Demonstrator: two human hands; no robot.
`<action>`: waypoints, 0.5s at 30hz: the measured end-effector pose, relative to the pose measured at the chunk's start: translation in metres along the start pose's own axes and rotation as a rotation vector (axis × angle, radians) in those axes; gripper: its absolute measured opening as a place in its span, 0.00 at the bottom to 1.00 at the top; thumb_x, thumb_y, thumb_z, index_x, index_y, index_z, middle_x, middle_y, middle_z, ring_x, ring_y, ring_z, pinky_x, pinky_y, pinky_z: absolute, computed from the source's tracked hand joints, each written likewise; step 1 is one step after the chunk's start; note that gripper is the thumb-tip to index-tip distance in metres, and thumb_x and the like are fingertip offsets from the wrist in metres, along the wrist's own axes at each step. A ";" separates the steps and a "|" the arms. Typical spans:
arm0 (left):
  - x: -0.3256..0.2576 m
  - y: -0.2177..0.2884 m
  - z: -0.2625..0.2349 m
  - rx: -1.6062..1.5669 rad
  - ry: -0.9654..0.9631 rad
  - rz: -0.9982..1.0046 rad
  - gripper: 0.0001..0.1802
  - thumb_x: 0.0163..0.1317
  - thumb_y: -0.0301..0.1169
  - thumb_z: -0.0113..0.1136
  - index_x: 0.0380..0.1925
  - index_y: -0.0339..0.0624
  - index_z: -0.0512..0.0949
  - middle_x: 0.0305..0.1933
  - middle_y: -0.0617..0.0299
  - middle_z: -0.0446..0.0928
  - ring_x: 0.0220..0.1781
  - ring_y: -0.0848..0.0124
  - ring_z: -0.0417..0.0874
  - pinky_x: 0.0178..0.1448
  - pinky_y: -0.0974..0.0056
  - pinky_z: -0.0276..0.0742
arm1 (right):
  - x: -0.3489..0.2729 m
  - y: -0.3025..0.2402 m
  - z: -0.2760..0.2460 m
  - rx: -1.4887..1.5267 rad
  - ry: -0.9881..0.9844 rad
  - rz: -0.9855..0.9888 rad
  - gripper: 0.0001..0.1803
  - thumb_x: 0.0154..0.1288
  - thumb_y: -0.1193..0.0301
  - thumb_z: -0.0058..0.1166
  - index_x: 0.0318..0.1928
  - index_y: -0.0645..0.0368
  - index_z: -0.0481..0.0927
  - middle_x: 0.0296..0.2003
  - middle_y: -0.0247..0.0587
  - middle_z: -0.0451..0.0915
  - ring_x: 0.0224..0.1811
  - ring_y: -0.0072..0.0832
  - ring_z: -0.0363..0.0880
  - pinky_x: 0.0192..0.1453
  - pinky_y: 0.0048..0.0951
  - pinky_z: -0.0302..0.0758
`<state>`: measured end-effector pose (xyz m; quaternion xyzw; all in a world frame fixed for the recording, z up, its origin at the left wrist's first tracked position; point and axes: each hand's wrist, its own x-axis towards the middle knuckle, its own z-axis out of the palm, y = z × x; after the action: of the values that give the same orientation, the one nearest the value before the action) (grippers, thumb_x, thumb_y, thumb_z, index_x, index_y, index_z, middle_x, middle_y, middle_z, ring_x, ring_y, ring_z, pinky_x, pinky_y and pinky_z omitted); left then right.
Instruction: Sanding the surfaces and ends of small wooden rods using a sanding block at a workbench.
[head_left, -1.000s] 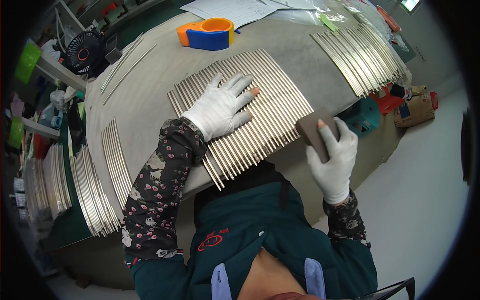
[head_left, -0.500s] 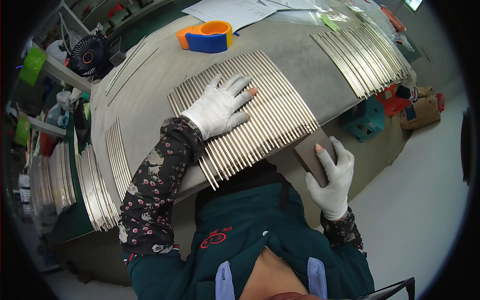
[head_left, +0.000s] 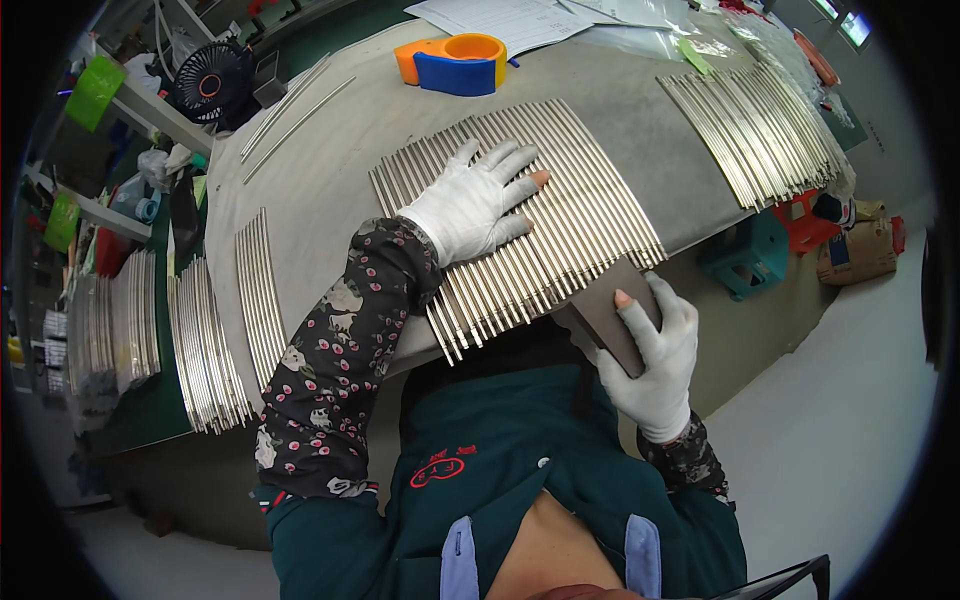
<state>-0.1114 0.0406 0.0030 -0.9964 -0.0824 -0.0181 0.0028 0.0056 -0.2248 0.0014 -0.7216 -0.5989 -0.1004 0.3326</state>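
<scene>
A flat row of several thin metal rods [head_left: 560, 200] lies side by side on the grey table [head_left: 330, 170]. My left hand [head_left: 478, 202], in a white glove with cut fingertips, presses flat on the rods with fingers spread. My right hand [head_left: 655, 355], gloved the same way, grips a brown rectangular sanding block [head_left: 603, 310] at the near ends of the rods, by the table's front edge.
More rod batches lie at the far right [head_left: 760, 130] and at the left [head_left: 205, 340]. An orange and blue tape dispenser [head_left: 455, 65] and papers [head_left: 500, 18] sit at the back. A small black fan [head_left: 208, 85] stands back left. A teal stool [head_left: 755, 255] and cardboard box [head_left: 858, 250] are on the floor.
My right hand with the block has slid down and toward me, off the rods to the table's front edge. My left hand stays pressed on the rods.
</scene>
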 end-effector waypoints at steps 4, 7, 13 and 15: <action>-0.005 0.005 -0.002 -0.021 0.291 0.057 0.30 0.61 0.41 0.57 0.63 0.49 0.65 0.68 0.51 0.61 0.70 0.54 0.62 0.71 0.44 0.56 | 0.003 -0.001 -0.001 -0.008 0.003 -0.001 0.35 0.38 0.73 0.66 0.54 0.52 0.76 0.55 0.56 0.69 0.50 0.49 0.69 0.54 0.43 0.71; -0.006 0.017 -0.024 -0.333 0.420 0.207 0.11 0.43 0.27 0.71 0.28 0.41 0.80 0.32 0.62 0.78 0.37 0.61 0.79 0.43 0.58 0.76 | 0.000 0.004 -0.002 -0.042 0.012 0.027 0.35 0.38 0.73 0.65 0.54 0.51 0.75 0.55 0.56 0.69 0.50 0.49 0.69 0.54 0.43 0.71; -0.018 0.015 -0.010 -0.449 0.241 0.314 0.12 0.42 0.27 0.72 0.28 0.46 0.80 0.32 0.64 0.77 0.36 0.63 0.78 0.40 0.60 0.75 | -0.002 0.008 -0.004 -0.066 0.028 0.038 0.35 0.39 0.72 0.65 0.55 0.51 0.74 0.55 0.55 0.69 0.50 0.49 0.69 0.55 0.44 0.70; -0.017 0.013 -0.013 -0.457 0.203 0.332 0.13 0.42 0.27 0.72 0.29 0.47 0.80 0.33 0.64 0.77 0.37 0.63 0.78 0.41 0.60 0.75 | -0.002 0.006 -0.006 -0.036 0.032 0.068 0.33 0.40 0.76 0.60 0.55 0.55 0.76 0.56 0.56 0.70 0.54 0.49 0.69 0.59 0.42 0.68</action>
<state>-0.1265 0.0248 0.0153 -0.9642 0.0886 -0.1349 -0.2103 0.0122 -0.2302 0.0022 -0.7456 -0.5668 -0.1114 0.3323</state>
